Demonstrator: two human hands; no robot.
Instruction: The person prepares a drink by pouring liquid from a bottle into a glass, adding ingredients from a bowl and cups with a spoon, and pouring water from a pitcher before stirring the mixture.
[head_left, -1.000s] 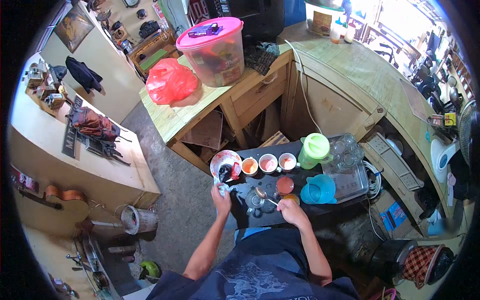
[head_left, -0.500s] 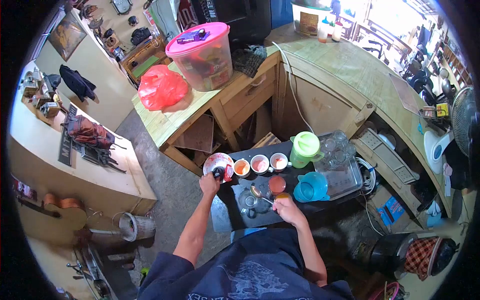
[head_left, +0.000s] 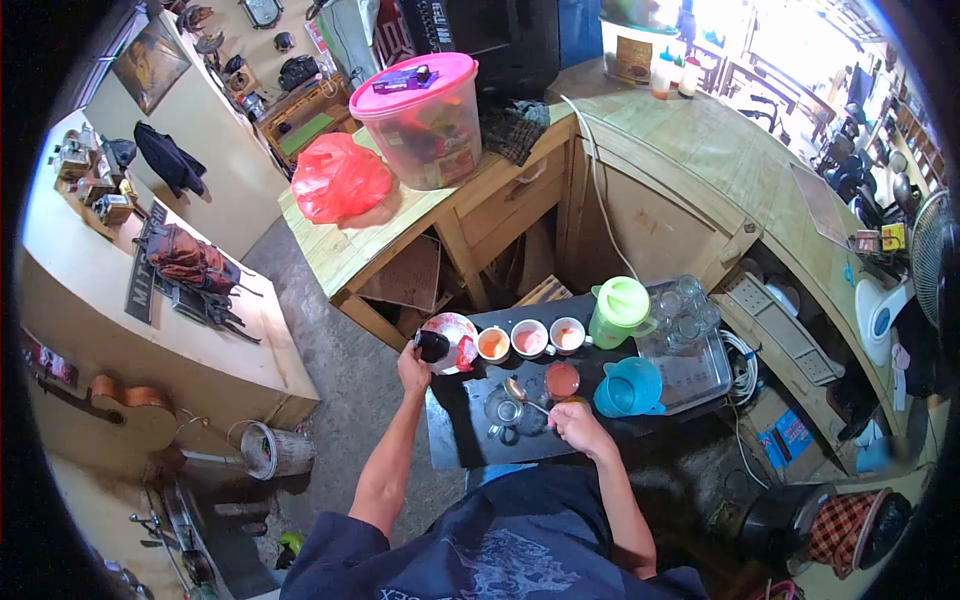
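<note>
Here left hand (head_left: pixel 412 366) grips dark object (head_left: pixel 432 346); right hand (head_left: pixel 572 421) holds metal spoon (head_left: pixel 524 391).

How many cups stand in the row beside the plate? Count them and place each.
3. One cup next to the plate, a middle cup, and a third cup nearest the green pitcher. None looks hidden.
</note>
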